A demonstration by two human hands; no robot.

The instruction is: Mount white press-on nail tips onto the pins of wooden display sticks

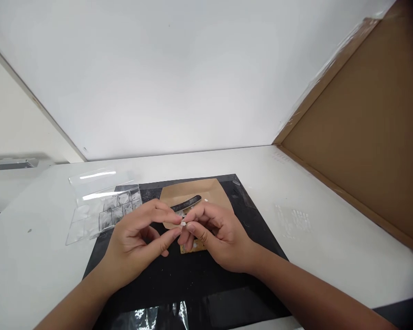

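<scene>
Small white piece (183,223), likely a false nail tip, pinched between my two hands above the middle of the black mat (192,279). Too small to say more of its shape. My left hand (137,238) has thumb and forefinger closed on it from the left; my right hand (213,233) meets it from the right, fingertips drawn together on the same piece. Both grips shut, nothing slack.

Just behind my fingers, a dark nail file (186,203) lies on a brown paper sheet (213,192), which sits on the far half of the mat. Under my right hand, a bit of orange card (192,248) shows on the mat; I cannot tell what it is.

At the mat's far left corner, a clear compartment box (106,213) lies partly on the mat, partly on the tabletop (330,247), lid open toward the wall. Many cells hold pale tips; the near-left cells look bare, though glare makes that uncertain.

Near edge of the mat: crumpled clear film (161,317). Right of the mat, a faint clear sheet (292,222) lies on the tabletop. A brown board (365,146) leans along the right edge.

Progress, as I judge it: one tip out of the box and in hand, being worked or checked at the fingertips. File lies untouched just now. Most of the box's stock remains in place, so the work looks early rather than late.
</scene>
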